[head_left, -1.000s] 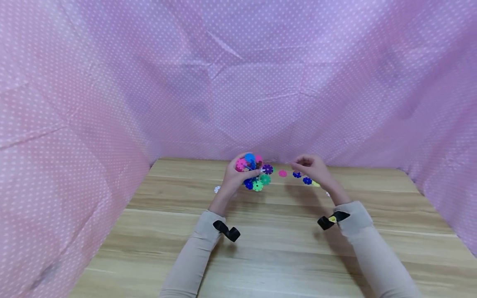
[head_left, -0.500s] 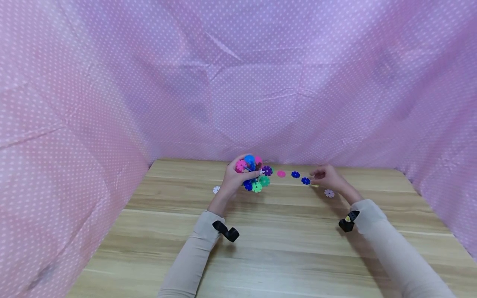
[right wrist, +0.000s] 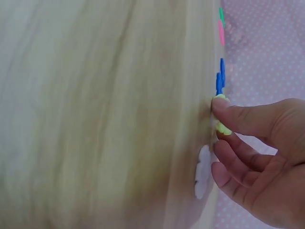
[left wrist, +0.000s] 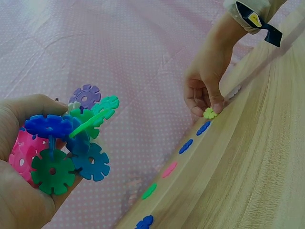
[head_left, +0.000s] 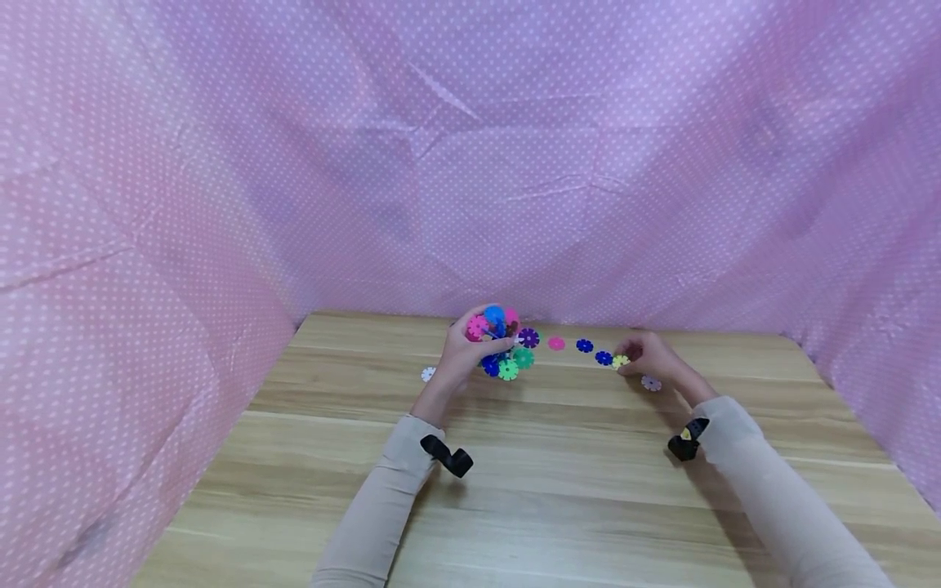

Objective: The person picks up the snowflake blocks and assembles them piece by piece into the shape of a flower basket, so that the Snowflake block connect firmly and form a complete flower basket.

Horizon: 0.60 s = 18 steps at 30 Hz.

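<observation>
My left hand (head_left: 460, 351) holds up a cluster of interlocking flower-shaped plastic discs (left wrist: 53, 171) in pink, blue, green and purple, slotted together at angles. Part of the cluster is hidden behind the thumb and fingers. At the far side of the table, my right hand (head_left: 653, 358) pinches a yellow flower disc (right wrist: 223, 129) between thumb and fingers. In the left wrist view the same yellow disc (left wrist: 209, 113) shows close to the tabletop. Two dark blue discs (head_left: 604, 358) lie flat just left of it. A whitish disc (right wrist: 202, 171) lies under the right hand's curled fingers.
Further along the row lie a pink disc (left wrist: 169, 170), a green disc (left wrist: 149, 191) and a blue disc (left wrist: 144, 222), near the back edge of the wooden table (head_left: 544, 490). A white disc (head_left: 428, 374) lies beside the left wrist. Polka-dot pink cloth (head_left: 470, 204) hangs behind.
My right hand has moved right, past the blue discs, and now pinches the yellow disc, which has come into clearer view. The left hand stays in place with the cluster.
</observation>
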Each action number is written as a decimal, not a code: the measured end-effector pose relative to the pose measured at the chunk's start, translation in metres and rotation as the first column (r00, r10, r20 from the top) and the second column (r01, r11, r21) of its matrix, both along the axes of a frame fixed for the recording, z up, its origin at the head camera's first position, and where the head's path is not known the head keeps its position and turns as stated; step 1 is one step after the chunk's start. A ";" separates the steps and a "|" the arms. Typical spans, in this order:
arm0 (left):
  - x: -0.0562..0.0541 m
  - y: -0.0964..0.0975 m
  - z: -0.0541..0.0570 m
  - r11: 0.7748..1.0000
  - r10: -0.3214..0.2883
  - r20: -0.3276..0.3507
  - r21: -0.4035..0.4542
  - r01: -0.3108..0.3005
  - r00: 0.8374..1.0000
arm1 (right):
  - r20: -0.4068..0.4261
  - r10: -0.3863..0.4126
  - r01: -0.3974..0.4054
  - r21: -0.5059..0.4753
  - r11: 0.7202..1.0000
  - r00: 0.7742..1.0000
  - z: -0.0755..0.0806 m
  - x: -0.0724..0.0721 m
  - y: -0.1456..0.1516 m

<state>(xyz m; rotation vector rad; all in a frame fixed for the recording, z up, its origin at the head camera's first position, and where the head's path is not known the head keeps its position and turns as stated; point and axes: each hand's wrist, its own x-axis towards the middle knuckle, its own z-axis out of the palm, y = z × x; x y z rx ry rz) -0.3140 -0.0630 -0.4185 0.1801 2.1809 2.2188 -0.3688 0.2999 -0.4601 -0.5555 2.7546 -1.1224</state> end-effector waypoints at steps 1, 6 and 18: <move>0.000 0.000 0.000 1.000 -0.001 0.002 0.000 0.001 1.000 | 0.001 0.003 -0.003 0.000 1.000 1.000 0.001 0.000 -0.001; 0.000 0.000 -0.001 1.000 0.003 0.006 -0.010 -0.003 1.000 | -0.040 0.005 -0.006 -0.010 1.000 0.999 0.008 0.004 -0.012; 0.000 0.001 -0.001 1.000 0.001 -0.001 -0.026 -0.001 1.000 | -0.006 -0.033 0.030 -0.266 0.963 0.999 0.070 0.024 -0.081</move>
